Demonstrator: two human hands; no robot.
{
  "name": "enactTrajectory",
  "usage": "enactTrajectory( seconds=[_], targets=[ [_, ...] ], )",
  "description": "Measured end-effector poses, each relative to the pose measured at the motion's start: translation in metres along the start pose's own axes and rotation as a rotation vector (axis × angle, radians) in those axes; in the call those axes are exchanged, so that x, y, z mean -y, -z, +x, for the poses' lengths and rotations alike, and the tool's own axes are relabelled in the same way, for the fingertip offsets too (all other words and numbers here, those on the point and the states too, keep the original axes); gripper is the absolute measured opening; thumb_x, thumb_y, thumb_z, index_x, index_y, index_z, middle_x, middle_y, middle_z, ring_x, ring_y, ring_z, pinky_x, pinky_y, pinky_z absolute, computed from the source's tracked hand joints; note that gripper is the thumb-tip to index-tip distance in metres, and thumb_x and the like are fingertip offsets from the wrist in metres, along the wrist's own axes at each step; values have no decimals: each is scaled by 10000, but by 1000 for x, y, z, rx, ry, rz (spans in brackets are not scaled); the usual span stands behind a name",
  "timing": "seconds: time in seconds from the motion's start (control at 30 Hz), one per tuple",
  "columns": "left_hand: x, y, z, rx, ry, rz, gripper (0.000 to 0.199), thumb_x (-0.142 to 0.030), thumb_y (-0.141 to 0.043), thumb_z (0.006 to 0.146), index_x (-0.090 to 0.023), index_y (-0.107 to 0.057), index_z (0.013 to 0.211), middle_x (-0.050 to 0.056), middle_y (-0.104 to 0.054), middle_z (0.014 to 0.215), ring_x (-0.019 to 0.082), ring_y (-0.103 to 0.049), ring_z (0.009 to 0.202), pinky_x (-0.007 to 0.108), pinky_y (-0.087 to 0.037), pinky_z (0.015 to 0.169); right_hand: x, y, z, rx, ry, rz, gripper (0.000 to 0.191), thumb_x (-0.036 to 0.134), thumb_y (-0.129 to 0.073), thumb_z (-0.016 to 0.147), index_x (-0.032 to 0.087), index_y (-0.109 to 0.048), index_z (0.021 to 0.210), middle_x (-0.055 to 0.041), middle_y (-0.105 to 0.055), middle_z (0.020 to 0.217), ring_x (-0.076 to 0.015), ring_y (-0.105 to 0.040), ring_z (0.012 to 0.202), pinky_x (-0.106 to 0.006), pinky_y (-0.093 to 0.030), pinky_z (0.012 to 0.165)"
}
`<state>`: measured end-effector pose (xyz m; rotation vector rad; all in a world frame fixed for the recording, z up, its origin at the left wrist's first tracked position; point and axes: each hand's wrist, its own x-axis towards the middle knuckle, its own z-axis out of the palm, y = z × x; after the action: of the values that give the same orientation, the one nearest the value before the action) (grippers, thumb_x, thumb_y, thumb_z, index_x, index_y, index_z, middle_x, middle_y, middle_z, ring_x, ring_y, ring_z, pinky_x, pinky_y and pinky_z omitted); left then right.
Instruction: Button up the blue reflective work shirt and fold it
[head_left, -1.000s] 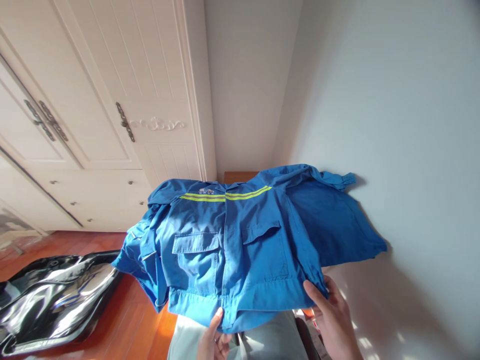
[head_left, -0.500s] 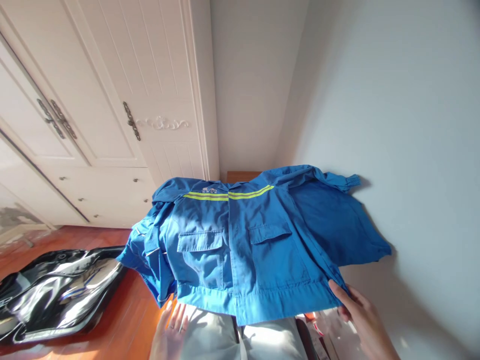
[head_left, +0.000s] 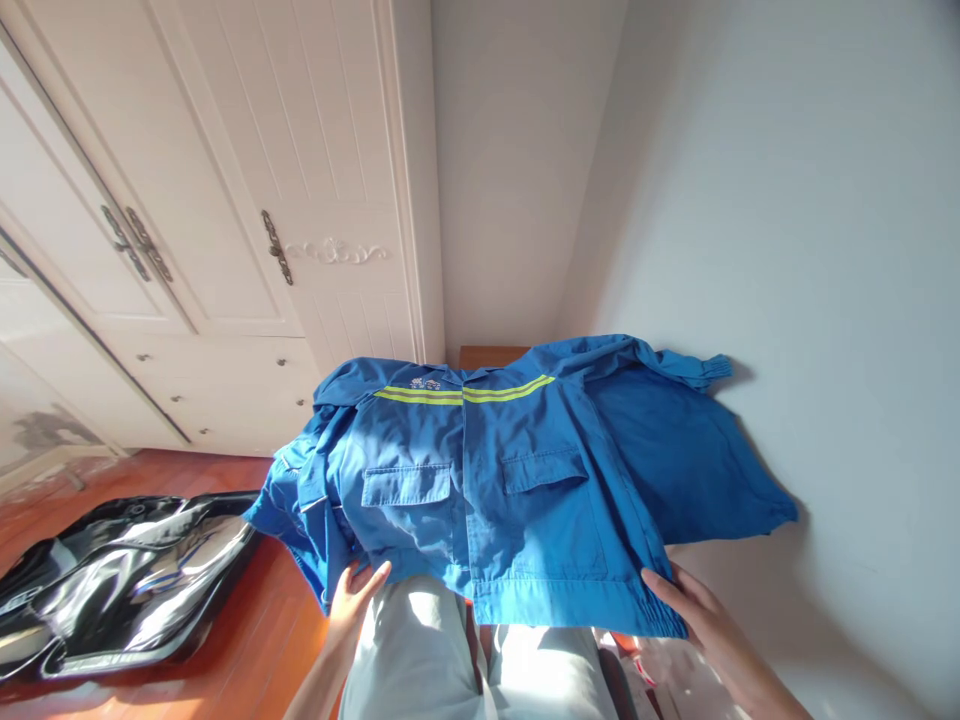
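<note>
A blue jacket [head_left: 525, 500] with yellow-green reflective stripes lies spread out, front up, its hem toward me. My left hand [head_left: 358, 592] is at the hem's left corner, thumb and fingers closed on the cloth, fingertips partly hidden. At the right corner of the hem, my right hand [head_left: 686, 598] pinches the gathered edge with the thumb on top. More blue cloth [head_left: 690, 450] extends to the right beneath the jacket's sleeve, against the wall. The left sleeve side is bunched and folded.
An open black suitcase [head_left: 135, 590] with items inside lies on the reddish wooden floor [head_left: 247, 620] at the left. A white wardrobe [head_left: 337, 150] stands behind. The pale wall [head_left: 810, 250] rises at the right. My legs in grey trousers are below the jacket.
My left hand has moved up from below the hem and taken hold of its left corner, which is now drawn up and creased. My right hand stays at the right corner.
</note>
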<state>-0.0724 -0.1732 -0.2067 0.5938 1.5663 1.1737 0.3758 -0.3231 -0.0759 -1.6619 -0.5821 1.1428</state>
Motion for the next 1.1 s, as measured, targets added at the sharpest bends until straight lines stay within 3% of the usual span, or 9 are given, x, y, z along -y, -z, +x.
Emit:
enactTrajectory(
  seconds=[0.07,0.17,0.27,0.37,0.5,0.7,0.87,0.97,1.1],
  targets=[
    [-6,0,1,35,-24,122,684,-451,-925,470,-145,-661,1021,92,-741,862,321,-706,968,382,-543,882,7,-3,-2,57,2,-102,609,569,-767,697,182,-690,1160,-105,-729,1181,-301,-649,1173,-349,-539,978],
    [-11,9,0,21,-101,195,634,-549,-901,415,-156,-715,877,65,-726,799,301,-698,869,328,-537,716,16,-6,-3,101,19,-145,601,560,-757,701,159,-698,1146,-119,-738,1151,-313,-667,1140,-362,-546,971],
    [-13,27,-6,17,-147,65,550,-548,-898,372,-184,-703,734,23,-689,724,255,-678,740,271,-492,562,23,-1,-1,113,48,-91,608,552,-774,685,152,-704,1136,-128,-741,1139,-326,-674,1124,-378,-557,964],
    [-18,47,-17,60,-94,-112,497,-471,-914,372,-188,-687,711,-4,-669,670,208,-650,626,246,-477,496,27,10,2,46,68,-49,652,531,-808,657,146,-691,1169,-136,-738,1142,-340,-667,1133,-394,-564,961],
    [-34,64,-35,78,-9,-243,498,-324,-928,398,-175,-719,825,8,-738,753,192,-677,615,243,-526,521,24,25,7,-47,45,-59,690,518,-844,597,133,-693,1149,-146,-741,1123,-371,-659,1137,-416,-575,944],
    [-56,72,-53,144,104,-303,533,-140,-925,384,-180,-739,882,21,-775,806,203,-704,600,256,-565,530,4,30,21,-129,55,-176,643,553,-818,586,152,-712,1077,-120,-763,1065,-373,-670,1115,-408,-578,930],
    [-65,75,-69,319,158,-311,548,-127,-897,489,-183,-742,1011,82,-783,995,323,-750,848,334,-619,676,-6,28,28,-201,148,-270,623,577,-794,587,170,-675,1044,-126,-771,1017,-381,-700,1038,-418,-590,873],
    [-63,69,-72,259,242,-366,518,-154,-828,599,-182,-722,1105,88,-786,999,342,-746,907,369,-629,716,-15,28,33,-175,208,-294,684,606,-770,598,164,-610,1095,-148,-757,1028,-372,-705,1014,-420,-590,851],
    [-52,57,-67,136,288,-515,308,-133,-671,719,-162,-731,1020,72,-796,856,299,-763,789,395,-630,738,-35,32,42,-127,251,-354,836,643,-717,643,155,-468,1275,-193,-678,1185,-340,-694,1028,-407,-596,814]
  ],
)
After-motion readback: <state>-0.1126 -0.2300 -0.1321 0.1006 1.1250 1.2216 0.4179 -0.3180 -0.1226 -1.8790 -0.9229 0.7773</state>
